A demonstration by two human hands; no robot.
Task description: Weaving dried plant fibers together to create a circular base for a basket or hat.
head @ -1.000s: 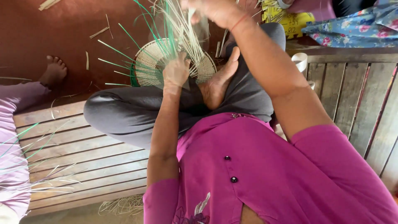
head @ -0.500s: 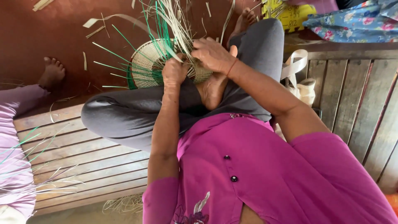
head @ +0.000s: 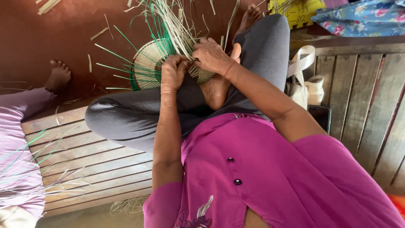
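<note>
Basket (head: 147, 67) under fingers (head: 181, 65), both hands

The person wears a magenta short-sleeved top (head: 270, 169) with two small dark buttons (head: 234, 170) down the front and pale embroidery (head: 198, 215) near the lower edge, plus dark grey trousers (head: 130, 116). Feet are bare.

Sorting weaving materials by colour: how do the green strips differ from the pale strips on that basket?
The green strips fan out leftward, spread apart; the pale strips rise bunched in one sheaf. Green ones look straight and stiff, pale ones curve. Both sprout from the round woven basket held by the left hand and right hand.
</note>
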